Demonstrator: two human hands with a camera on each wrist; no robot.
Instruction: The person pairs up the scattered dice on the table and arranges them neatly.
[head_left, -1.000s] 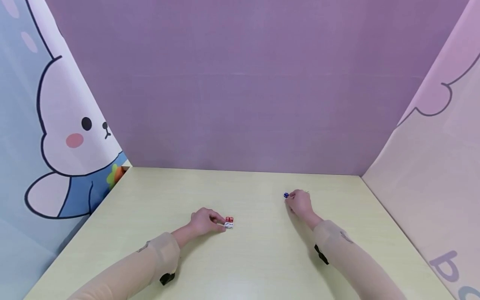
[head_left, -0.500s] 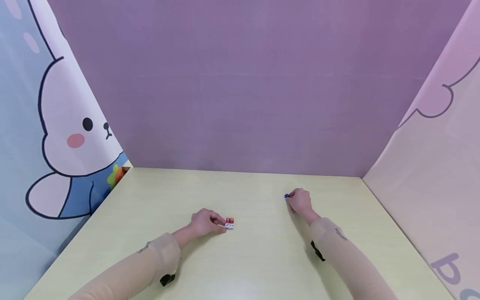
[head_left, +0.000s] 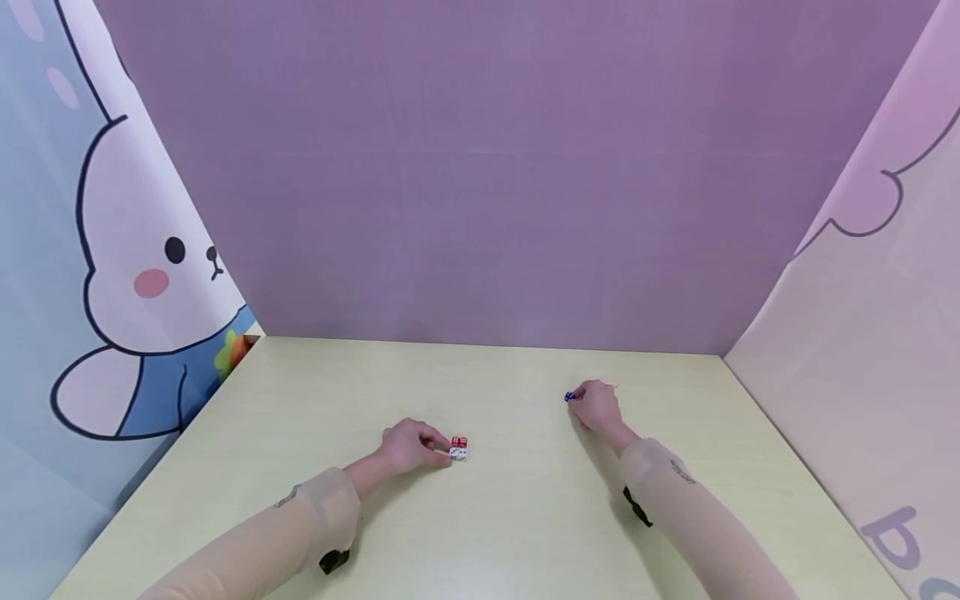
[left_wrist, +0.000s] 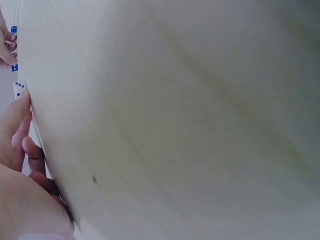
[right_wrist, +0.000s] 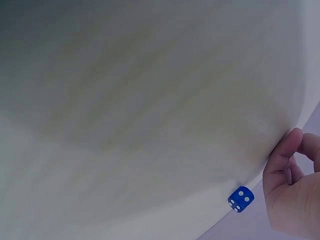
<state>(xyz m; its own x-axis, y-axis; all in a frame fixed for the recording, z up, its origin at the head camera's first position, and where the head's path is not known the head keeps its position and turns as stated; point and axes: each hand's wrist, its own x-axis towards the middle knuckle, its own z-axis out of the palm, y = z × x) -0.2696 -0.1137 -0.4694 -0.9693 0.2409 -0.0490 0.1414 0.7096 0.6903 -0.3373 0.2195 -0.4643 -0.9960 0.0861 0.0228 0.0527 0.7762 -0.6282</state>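
In the head view my left hand (head_left: 411, 445) reaches in from the left, thumb and finger at a tight group of red dice (head_left: 459, 442) and white dice (head_left: 458, 455) on the table. The left wrist view shows a white die (left_wrist: 18, 88) at that hand's fingertip, with a sliver of red behind the fingers. Farther back, my right hand (head_left: 597, 405) pinches a blue die (head_left: 569, 397) with white dots at its fingertips. A second blue die (right_wrist: 241, 199) lies beside the right hand in the right wrist view; the hand mostly hides it from the head camera.
The pale wooden table (head_left: 510, 517) runs back to a purple wall panel (head_left: 487, 183). A side curtain printed with a cartoon rabbit (head_left: 150, 233) stands at the left, and a pink patterned curtain (head_left: 877, 333) at the right.
My right hand has shifted slightly left and nearer with the blue die, which shows a different tilt. My left hand and the red and white dice have stayed in place.
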